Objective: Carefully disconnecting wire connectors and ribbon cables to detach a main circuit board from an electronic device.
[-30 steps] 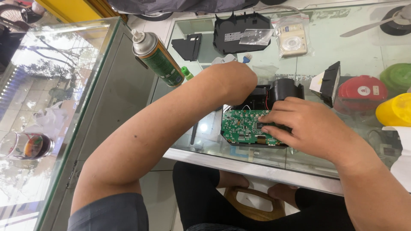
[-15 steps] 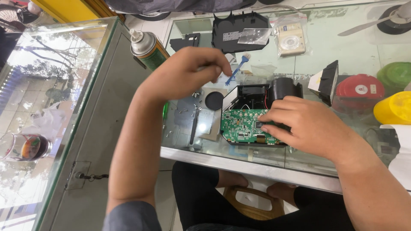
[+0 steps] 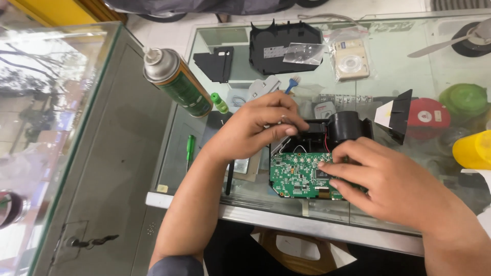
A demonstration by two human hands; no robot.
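Note:
A green circuit board [image 3: 296,176] lies in a black device housing [image 3: 348,128] near the front edge of a glass counter [image 3: 286,221]. My right hand [image 3: 394,184] rests on the board's right half, fingers spread flat and pressing it down. My left hand [image 3: 255,128] reaches in from the left. Its thumb and fingers are pinched together at the housing's upper left corner, beside thin red and white wires [image 3: 325,143]. What sits between those fingertips is hidden. A thin black rod [image 3: 228,176] lies under my left wrist.
A green spray can [image 3: 176,82], a green cap [image 3: 220,102] and a green screwdriver [image 3: 190,148] lie to the left. Behind are a black cover [image 3: 284,46], a blue brush [image 3: 292,84] and a bagged small camera [image 3: 350,59]. Red [image 3: 427,115], green [image 3: 465,99] and yellow [image 3: 473,151] items crowd the right.
My left hand lifted off the device toward the spray can, then came back right and down onto the housing's corner. My right hand stayed on the board.

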